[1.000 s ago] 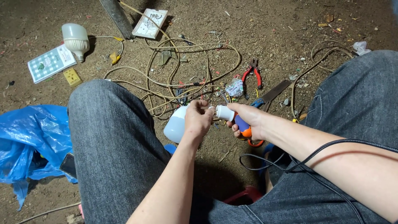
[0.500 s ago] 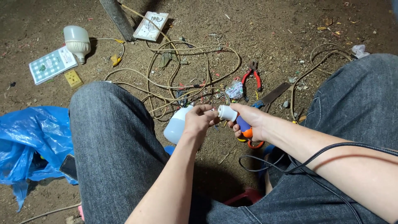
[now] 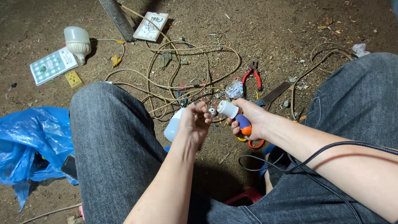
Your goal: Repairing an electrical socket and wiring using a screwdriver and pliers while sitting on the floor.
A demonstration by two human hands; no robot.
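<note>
My left hand [image 3: 194,123] grips a white light bulb [image 3: 173,124] by its neck, dome pointing down-left beside my left knee. Its small metal base tip [image 3: 212,111] faces right. My right hand [image 3: 253,120] is closed around a tool [image 3: 234,115] with a purple and orange handle and a white round head, which sits just right of the bulb's base tip. Both hands hover between my knees in grey jeans, above the dirt floor.
Tangled beige wires [image 3: 182,79], red-handled pliers [image 3: 253,74] and a flat blade [image 3: 274,93] lie on the dirt ahead. Further left are a second white bulb [image 3: 77,42], a green-white box [image 3: 53,65], a yellow socket [image 3: 74,79] and a white switch plate [image 3: 151,20]. Blue plastic bag [image 3: 29,141] lies left. A black cable [image 3: 298,159] crosses my right arm.
Both hands shifted slightly right and down in view. The white head of the tool has drawn a little apart from my left hand, showing the bulb's base tip.
</note>
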